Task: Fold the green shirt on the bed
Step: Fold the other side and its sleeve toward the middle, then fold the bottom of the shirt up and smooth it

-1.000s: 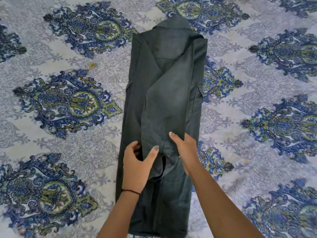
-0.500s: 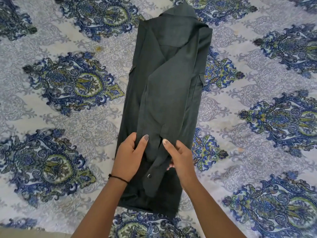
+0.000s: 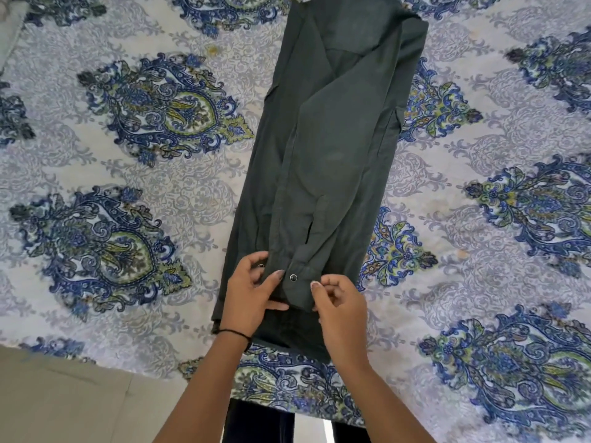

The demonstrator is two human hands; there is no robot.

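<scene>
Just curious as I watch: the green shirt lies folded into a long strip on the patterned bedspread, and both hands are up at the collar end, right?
Not quite. The head view shows the left hand and right hand at the sleeve cuff near the hem end of the green shirt, not the collar. The rest is right.

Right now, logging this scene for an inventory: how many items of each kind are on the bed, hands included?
Green shirt: 1
Hands: 2, the left hand and the right hand
Black wristband: 1
Total: 4
</scene>
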